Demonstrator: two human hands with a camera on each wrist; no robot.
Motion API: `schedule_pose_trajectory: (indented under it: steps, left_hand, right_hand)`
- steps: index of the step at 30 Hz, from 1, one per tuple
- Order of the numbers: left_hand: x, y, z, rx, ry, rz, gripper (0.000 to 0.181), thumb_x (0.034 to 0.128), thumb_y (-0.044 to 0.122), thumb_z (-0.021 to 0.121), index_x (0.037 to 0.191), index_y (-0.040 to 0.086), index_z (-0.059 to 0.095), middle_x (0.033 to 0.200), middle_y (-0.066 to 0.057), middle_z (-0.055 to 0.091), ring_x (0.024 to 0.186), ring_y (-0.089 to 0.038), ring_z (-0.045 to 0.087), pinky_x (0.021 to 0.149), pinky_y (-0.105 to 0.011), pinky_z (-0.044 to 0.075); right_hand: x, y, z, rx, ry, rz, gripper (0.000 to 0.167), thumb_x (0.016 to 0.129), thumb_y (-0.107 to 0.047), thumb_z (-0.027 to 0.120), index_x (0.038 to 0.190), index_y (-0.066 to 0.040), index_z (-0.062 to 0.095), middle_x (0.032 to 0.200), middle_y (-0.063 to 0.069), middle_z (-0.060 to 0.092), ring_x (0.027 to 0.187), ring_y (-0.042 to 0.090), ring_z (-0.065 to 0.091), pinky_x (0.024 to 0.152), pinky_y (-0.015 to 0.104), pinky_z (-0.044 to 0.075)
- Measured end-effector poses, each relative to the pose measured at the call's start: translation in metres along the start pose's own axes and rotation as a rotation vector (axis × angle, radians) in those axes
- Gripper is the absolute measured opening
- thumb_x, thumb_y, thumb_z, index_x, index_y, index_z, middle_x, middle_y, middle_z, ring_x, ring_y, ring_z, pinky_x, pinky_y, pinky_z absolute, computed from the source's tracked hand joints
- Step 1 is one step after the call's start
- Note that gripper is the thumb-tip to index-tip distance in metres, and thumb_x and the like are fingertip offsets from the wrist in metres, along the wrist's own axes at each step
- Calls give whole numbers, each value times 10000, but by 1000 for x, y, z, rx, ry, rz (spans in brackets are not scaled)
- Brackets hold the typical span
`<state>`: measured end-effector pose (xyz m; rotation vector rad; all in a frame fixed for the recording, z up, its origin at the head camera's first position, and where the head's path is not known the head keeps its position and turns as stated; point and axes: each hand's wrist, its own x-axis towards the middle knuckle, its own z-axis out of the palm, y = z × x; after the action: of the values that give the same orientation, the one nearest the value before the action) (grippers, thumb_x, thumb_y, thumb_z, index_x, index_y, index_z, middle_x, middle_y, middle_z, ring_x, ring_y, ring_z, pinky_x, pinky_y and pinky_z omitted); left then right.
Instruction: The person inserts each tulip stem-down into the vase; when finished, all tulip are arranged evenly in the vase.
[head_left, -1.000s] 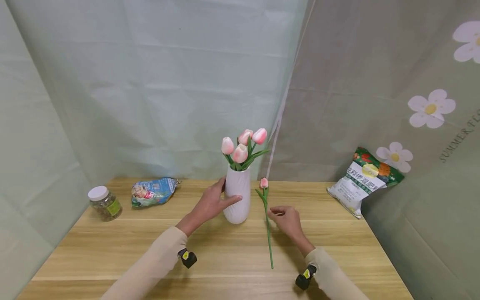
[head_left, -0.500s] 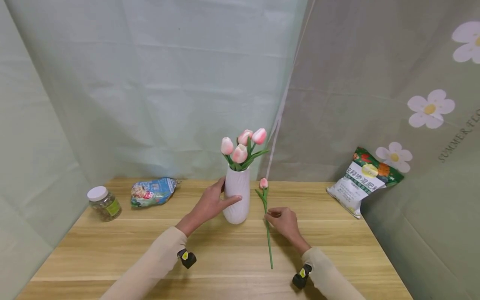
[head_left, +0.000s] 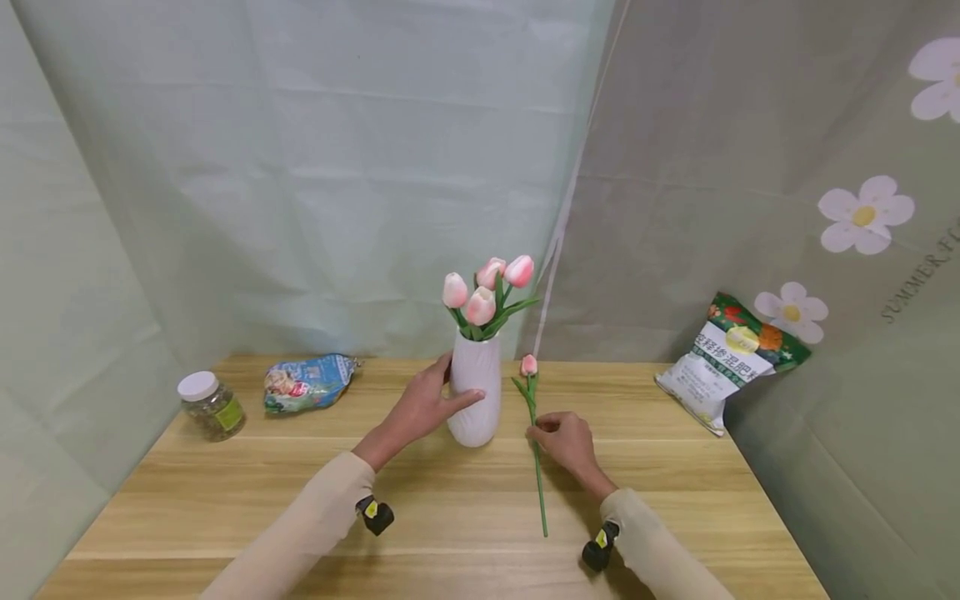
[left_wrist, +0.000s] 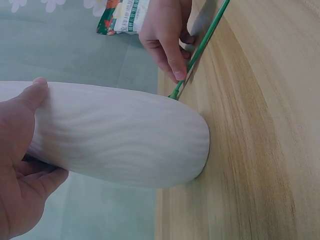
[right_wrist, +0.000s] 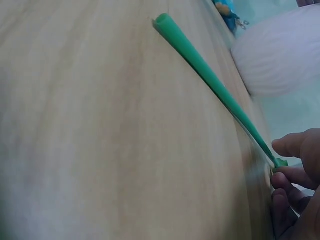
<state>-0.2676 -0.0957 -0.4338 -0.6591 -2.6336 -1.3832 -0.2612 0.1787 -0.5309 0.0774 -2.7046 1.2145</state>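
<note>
A white ribbed vase stands upright on the wooden table, holding several pink tulips. My left hand grips the vase from its left side, thumb across the front and fingers around behind. To the right of the vase, a single pink tulip lies on the table with its bloom toward the back. My right hand pinches its green stem below the leaves, thumb and forefinger at the stem. In the right wrist view, the cut end of that stem points toward the camera.
A lidded jar stands at the table's left edge, beside a blue printed bag. On the right edge, a white and green bag leans against the cloth backdrop. The table ends at the backdrop.
My right hand has moved slightly left onto the lying tulip's stem, and its fingers have closed there. The left hand and the vase stay in place.
</note>
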Motion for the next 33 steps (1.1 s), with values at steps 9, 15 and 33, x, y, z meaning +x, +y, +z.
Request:
schedule_pose_trajectory:
  steps: [9, 15, 33]
  left_hand:
    - [1, -1, 0, -10, 1, 1, 884, 908, 540, 734, 1545, 42, 376, 1439, -166, 566, 1303, -293, 583, 1038, -532, 509]
    - [0, 1, 0, 4, 3, 1, 881, 909, 536, 736, 1543, 38, 379, 1435, -167, 571, 1297, -290, 589, 1034, -510, 518]
    - [-1, 1, 1, 19, 22, 27, 881, 904, 500, 758, 1538, 15, 384, 1413, -189, 585, 1275, -306, 605, 1013, -494, 535]
  right_hand:
    - [4, 0, 1, -21, -8, 38, 171, 837, -239, 843, 906, -84, 818, 810, 6, 755, 692, 106, 618, 612, 279, 494]
    - [5, -1, 2, -38, 0, 46, 154, 832, -219, 834, 896, -80, 820, 815, 17, 766, 691, 96, 635, 606, 291, 509]
    - [3, -3, -5, 35, 48, 125, 126, 806, -133, 809, 899, -48, 812, 797, 41, 749, 673, 134, 632, 565, 272, 498]
